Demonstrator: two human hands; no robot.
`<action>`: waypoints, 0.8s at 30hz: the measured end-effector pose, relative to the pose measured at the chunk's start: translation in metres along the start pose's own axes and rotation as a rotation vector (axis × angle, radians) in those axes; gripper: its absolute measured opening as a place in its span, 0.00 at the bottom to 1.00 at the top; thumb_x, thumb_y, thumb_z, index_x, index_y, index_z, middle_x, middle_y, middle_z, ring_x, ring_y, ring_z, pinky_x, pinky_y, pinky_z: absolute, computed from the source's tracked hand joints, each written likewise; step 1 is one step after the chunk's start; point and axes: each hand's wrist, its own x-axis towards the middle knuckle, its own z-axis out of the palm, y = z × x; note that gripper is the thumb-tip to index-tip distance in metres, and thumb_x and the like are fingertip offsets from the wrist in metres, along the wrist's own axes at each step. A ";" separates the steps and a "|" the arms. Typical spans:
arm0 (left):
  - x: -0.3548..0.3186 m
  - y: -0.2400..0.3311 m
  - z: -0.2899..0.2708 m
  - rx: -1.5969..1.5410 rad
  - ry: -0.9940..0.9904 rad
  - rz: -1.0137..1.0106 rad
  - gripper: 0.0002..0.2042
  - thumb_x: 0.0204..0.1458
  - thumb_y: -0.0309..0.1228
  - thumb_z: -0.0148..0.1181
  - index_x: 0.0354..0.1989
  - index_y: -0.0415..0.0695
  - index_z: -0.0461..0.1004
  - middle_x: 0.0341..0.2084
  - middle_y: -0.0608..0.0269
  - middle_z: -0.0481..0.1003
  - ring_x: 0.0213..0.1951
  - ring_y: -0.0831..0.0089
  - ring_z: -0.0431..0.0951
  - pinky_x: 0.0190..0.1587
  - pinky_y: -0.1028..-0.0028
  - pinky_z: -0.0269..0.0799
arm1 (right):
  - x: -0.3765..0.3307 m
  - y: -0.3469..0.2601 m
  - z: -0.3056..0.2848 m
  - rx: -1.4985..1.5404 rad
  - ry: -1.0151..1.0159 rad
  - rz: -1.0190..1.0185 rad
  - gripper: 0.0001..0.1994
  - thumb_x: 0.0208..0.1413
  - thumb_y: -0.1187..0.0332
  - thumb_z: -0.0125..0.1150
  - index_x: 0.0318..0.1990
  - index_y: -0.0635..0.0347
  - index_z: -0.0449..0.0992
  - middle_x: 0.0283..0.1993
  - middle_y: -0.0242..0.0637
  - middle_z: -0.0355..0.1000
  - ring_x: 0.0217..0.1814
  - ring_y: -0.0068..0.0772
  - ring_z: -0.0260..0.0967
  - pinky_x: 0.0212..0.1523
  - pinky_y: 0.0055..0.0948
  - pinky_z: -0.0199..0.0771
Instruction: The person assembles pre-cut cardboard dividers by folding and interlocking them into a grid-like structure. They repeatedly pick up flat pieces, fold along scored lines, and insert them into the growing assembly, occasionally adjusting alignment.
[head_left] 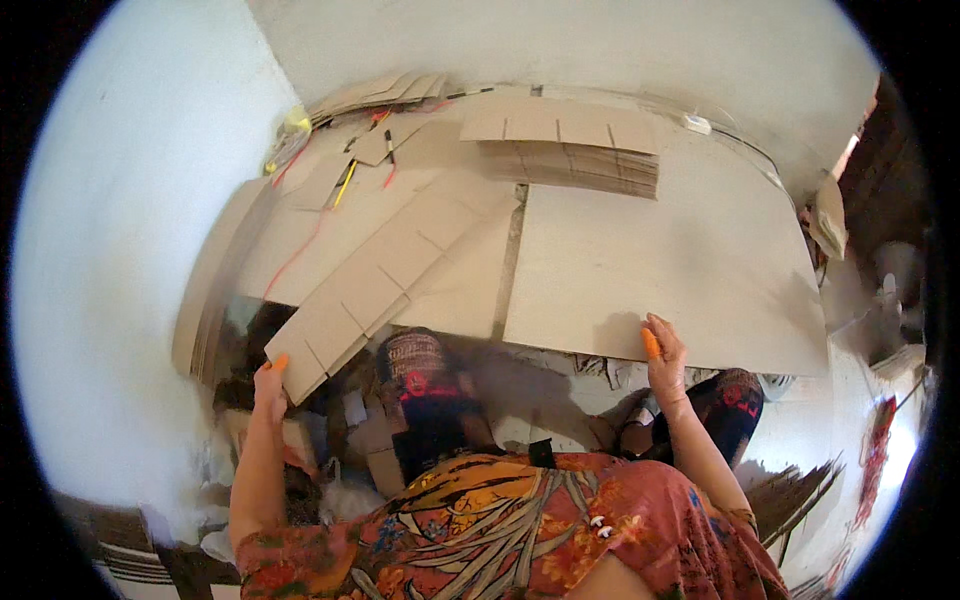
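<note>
My left hand (pixel 270 388) is closed on the near-left end of a long brown slotted cardboard strip (pixel 365 285). At least one more strip shows beneath it. The strip slants over the work surface, its far end pointing to the back right. At the front edge of a large flat board (pixel 660 255), my right hand (pixel 665 362) is raised with its fingers stretched out and nothing visible in them. An orange finger cover shows on each hand. Behind the board's middle lies a neat stack of slotted cardboard strips (pixel 570 172), with a cardboard piece (pixel 558 120) on top.
Cardboard sheets (pixel 225 280) lean by the left wall, and more cardboard (pixel 385 92) lies at the back left. A yellow-and-black pen-like tool (pixel 345 184), a dark marker-like tool (pixel 389 147) and red cord (pixel 300 255) lie nearby. A cable (pixel 750 145) runs along the back right.
</note>
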 end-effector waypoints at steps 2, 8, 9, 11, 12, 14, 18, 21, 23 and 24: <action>0.006 -0.010 -0.008 -0.058 -0.014 0.005 0.19 0.52 0.31 0.56 0.49 0.32 0.66 0.42 0.53 0.73 0.41 0.61 0.74 0.43 0.63 0.70 | -0.004 -0.018 -0.002 -0.049 -0.010 0.012 0.12 0.55 0.76 0.51 0.47 0.69 0.71 0.46 0.43 0.71 0.48 0.34 0.69 0.48 0.25 0.66; 0.004 -0.015 -0.001 0.118 0.307 0.052 0.29 0.51 0.44 0.56 0.56 0.34 0.61 0.51 0.49 0.66 0.52 0.59 0.67 0.51 0.64 0.64 | -0.028 -0.003 -0.027 0.172 0.069 0.258 0.16 0.57 0.69 0.53 0.51 0.67 0.70 0.44 0.39 0.72 0.44 0.27 0.68 0.43 0.24 0.68; 0.010 -0.028 -0.018 0.204 0.418 0.060 0.31 0.52 0.45 0.55 0.58 0.35 0.58 0.56 0.47 0.62 0.56 0.59 0.64 0.54 0.65 0.61 | -0.030 -0.014 -0.029 0.171 0.043 0.293 0.16 0.58 0.68 0.53 0.52 0.67 0.70 0.42 0.37 0.73 0.41 0.24 0.69 0.39 0.22 0.69; -0.004 -0.024 -0.017 0.145 0.360 -0.016 0.34 0.52 0.45 0.54 0.62 0.36 0.53 0.61 0.45 0.54 0.62 0.58 0.55 0.58 0.66 0.56 | -0.041 -0.009 -0.040 0.077 0.111 0.257 0.16 0.58 0.68 0.52 0.52 0.67 0.69 0.38 0.34 0.73 0.37 0.20 0.69 0.32 0.19 0.68; -0.002 -0.031 -0.032 0.174 0.387 -0.053 0.32 0.53 0.45 0.53 0.61 0.37 0.55 0.59 0.47 0.58 0.57 0.60 0.62 0.53 0.66 0.63 | -0.046 0.008 -0.047 0.118 0.094 0.247 0.17 0.58 0.68 0.52 0.53 0.66 0.69 0.38 0.34 0.73 0.37 0.20 0.69 0.31 0.19 0.68; -0.014 -0.034 -0.052 0.118 0.411 -0.062 0.30 0.53 0.46 0.52 0.58 0.37 0.59 0.51 0.50 0.65 0.48 0.61 0.68 0.44 0.67 0.68 | -0.054 0.022 -0.055 0.102 0.056 0.286 0.18 0.59 0.68 0.51 0.55 0.65 0.67 0.39 0.35 0.73 0.36 0.21 0.69 0.30 0.18 0.68; -0.009 -0.056 -0.108 0.063 0.626 -0.017 0.25 0.53 0.49 0.53 0.47 0.37 0.68 0.27 0.58 0.72 0.23 0.67 0.70 0.21 0.69 0.68 | -0.051 0.009 -0.040 0.212 0.075 0.348 0.19 0.58 0.70 0.51 0.56 0.66 0.65 0.42 0.37 0.72 0.35 0.22 0.69 0.29 0.17 0.68; -0.007 -0.057 -0.123 -0.103 0.577 -0.031 0.26 0.52 0.51 0.53 0.48 0.39 0.66 0.31 0.58 0.70 0.28 0.67 0.69 0.24 0.70 0.69 | -0.053 0.016 -0.045 0.222 0.051 0.309 0.19 0.58 0.69 0.50 0.56 0.66 0.65 0.41 0.37 0.72 0.35 0.23 0.69 0.30 0.17 0.68; -0.002 -0.054 -0.132 -0.205 0.545 -0.001 0.27 0.52 0.51 0.53 0.49 0.40 0.64 0.36 0.57 0.69 0.33 0.67 0.69 0.26 0.72 0.70 | -0.053 0.008 -0.042 0.083 0.058 0.305 0.18 0.59 0.70 0.48 0.55 0.67 0.66 0.38 0.36 0.71 0.34 0.23 0.69 0.30 0.17 0.68; 0.008 -0.061 -0.157 -0.241 0.508 -0.019 0.28 0.52 0.52 0.53 0.52 0.40 0.62 0.41 0.55 0.67 0.38 0.67 0.69 0.31 0.70 0.72 | -0.052 0.007 -0.040 0.100 0.027 0.330 0.18 0.59 0.70 0.48 0.55 0.67 0.66 0.38 0.36 0.72 0.34 0.23 0.69 0.30 0.17 0.68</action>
